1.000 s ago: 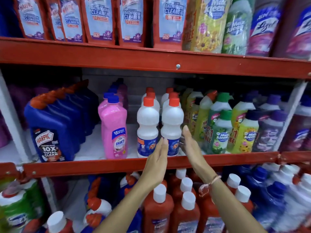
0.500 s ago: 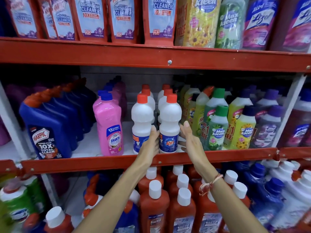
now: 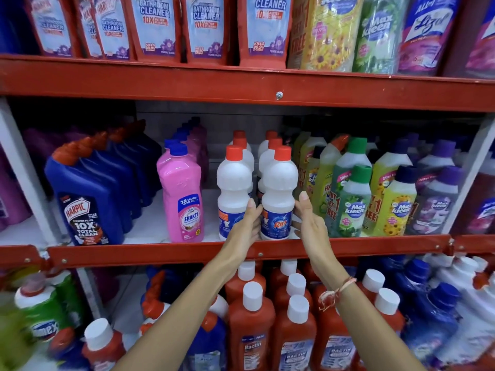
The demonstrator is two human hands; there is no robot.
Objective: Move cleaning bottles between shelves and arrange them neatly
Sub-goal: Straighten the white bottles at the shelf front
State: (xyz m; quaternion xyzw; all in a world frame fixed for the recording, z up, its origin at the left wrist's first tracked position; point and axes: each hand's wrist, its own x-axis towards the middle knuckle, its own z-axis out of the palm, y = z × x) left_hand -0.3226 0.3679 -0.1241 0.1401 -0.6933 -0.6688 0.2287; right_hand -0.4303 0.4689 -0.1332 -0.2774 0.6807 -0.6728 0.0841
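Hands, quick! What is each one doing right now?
Left hand: open, fingers against the left side of the front Rin bottle.
Right hand: open, flat beside the same bottle's right side; contact cannot be told.

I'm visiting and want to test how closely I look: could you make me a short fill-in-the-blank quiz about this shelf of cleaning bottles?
1. The white Rin bottle between the left hand and the right hand has a ____ cap.
2. The Shakti bottle left of the white bottles is ____ in colour.
3. The dark blue bottle at the far left reads ____ on its label.
4. The red Bactin bottles on the shelf below have ____ caps.

Missing words: red; pink; Harpic; white
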